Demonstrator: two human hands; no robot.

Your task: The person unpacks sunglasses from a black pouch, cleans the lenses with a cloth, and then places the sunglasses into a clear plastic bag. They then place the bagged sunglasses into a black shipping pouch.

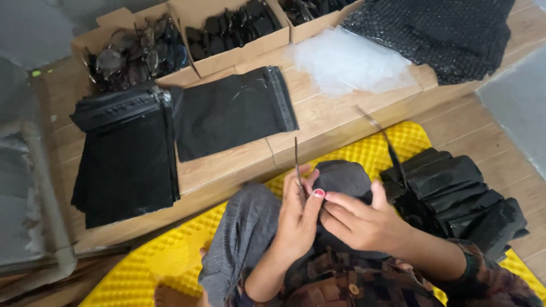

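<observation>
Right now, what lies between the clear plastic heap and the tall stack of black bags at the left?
In the head view, a single flat black bag lies on the wooden boards between the clear plastic heap and the tall stack of black bags.

Head view, steeply down, close.

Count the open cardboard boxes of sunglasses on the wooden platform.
3. One box is at the far left, a second box sits beside it in the middle, and a third box is partly cut off by the top edge. More may lie out of view.
</observation>
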